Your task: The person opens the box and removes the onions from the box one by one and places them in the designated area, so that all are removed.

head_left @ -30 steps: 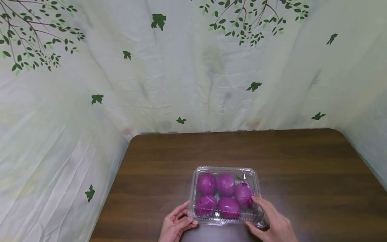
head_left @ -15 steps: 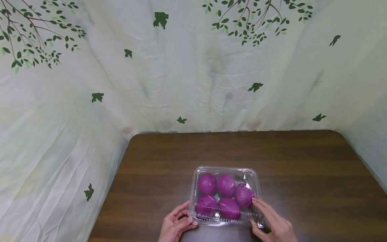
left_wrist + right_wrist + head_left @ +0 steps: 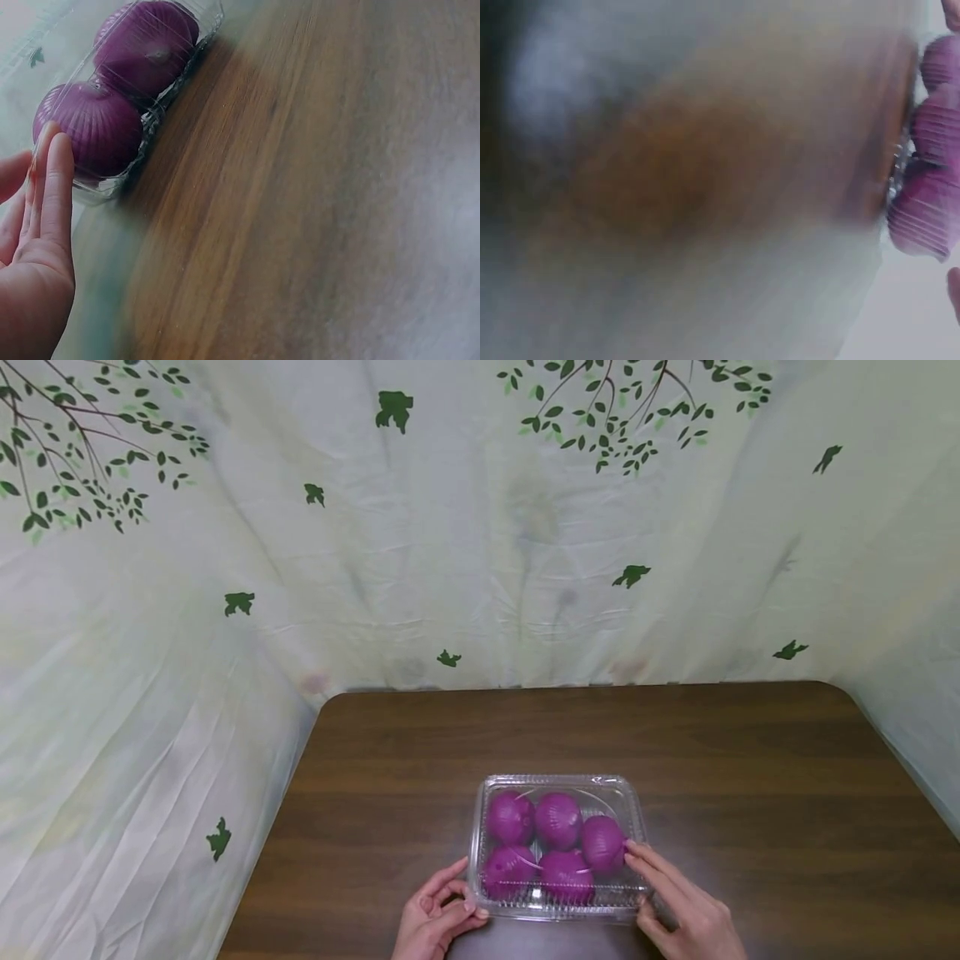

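Note:
A clear plastic clamshell container [image 3: 555,780] sits at the table's near side, its lid lying over several red onions [image 3: 511,817]. At its near left corner, my left hand [image 3: 437,917] pinches the edge between thumb and fingers. The left wrist view shows these fingers [image 3: 56,191] nearly straight along the plastic, beside an onion [image 3: 94,131]. My right hand [image 3: 690,906] grips the near right corner, fingertips on the right side and thumb at the front. Only fingertips [image 3: 954,289] of it enter the right wrist view, by an onion [image 3: 926,210].
The brown wooden table [image 3: 420,743] extends behind and to both sides of the container. A pale cloth [image 3: 480,552] printed with leaves and branches hangs behind the table and along its sides.
My right thumb has slid rightward from the front edge to the corner. The container's near right corner, raised and shiny earlier, now looks flatter. My left hand has stayed in place.

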`<action>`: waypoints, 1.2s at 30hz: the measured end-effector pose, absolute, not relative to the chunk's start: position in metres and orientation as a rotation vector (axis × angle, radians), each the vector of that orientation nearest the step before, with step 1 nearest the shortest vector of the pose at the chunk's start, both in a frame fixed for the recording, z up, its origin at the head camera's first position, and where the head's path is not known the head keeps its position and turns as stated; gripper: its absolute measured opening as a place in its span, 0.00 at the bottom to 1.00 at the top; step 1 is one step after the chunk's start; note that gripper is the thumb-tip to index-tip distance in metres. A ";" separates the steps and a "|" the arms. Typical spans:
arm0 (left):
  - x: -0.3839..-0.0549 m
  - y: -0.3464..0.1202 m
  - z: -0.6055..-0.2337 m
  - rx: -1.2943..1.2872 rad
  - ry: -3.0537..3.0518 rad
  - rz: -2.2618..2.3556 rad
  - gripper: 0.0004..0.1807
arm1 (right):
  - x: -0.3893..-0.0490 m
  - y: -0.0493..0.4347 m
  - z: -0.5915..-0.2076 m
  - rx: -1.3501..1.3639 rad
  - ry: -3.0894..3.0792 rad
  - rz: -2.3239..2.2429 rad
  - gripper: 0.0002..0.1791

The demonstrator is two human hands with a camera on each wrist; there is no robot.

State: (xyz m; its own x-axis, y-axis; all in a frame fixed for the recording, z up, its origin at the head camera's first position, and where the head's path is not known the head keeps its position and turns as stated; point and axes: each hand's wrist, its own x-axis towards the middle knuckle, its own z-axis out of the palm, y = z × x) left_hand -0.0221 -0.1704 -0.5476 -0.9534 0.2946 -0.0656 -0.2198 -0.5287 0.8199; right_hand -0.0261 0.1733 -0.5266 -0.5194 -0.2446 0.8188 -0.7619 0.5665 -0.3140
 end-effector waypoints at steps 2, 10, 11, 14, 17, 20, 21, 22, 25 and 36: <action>-0.021 -0.170 -0.547 0.143 1.337 2.516 0.29 | -0.025 0.176 -0.526 0.812 -2.103 0.922 0.23; -0.021 -0.161 -0.535 0.212 1.839 2.395 0.36 | -0.028 0.186 -0.508 0.747 -2.236 1.033 0.24; -0.021 -0.160 -0.534 0.221 1.937 2.357 0.36 | -0.030 0.186 -0.504 0.748 -2.224 1.048 0.25; -0.022 -0.158 -0.532 0.305 2.215 2.212 0.37 | -0.036 0.185 -0.493 0.752 -2.167 1.110 0.24; -0.023 -0.158 -0.533 0.404 2.440 2.034 0.38 | -0.041 0.185 -0.482 0.751 -2.114 1.183 0.24; -0.024 -0.160 -0.534 0.463 2.616 1.826 0.39 | -0.046 0.185 -0.475 0.739 -2.079 1.266 0.25; -0.024 -0.160 -0.534 0.494 2.684 1.736 0.39 | -0.048 0.185 -0.473 0.729 -2.069 1.292 0.26; -0.024 -0.160 -0.534 0.522 2.747 1.646 0.39 | -0.050 0.186 -0.471 0.717 -2.060 1.318 0.28; -0.025 -0.158 -0.533 0.528 2.907 1.368 0.37 | -0.054 0.185 -0.464 0.630 -2.087 1.367 0.33; -0.034 -0.148 -0.528 0.424 2.996 0.858 0.51 | -0.076 0.171 -0.425 0.413 -2.075 1.514 0.17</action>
State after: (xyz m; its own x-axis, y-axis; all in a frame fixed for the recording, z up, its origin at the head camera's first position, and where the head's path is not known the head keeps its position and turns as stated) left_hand -0.0340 -0.1482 -0.5280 -0.9637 0.2557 0.0771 0.2578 0.8149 0.5191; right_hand -0.0757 0.1708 -0.4251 -0.8110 0.0640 0.5815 -0.5342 0.3242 -0.7807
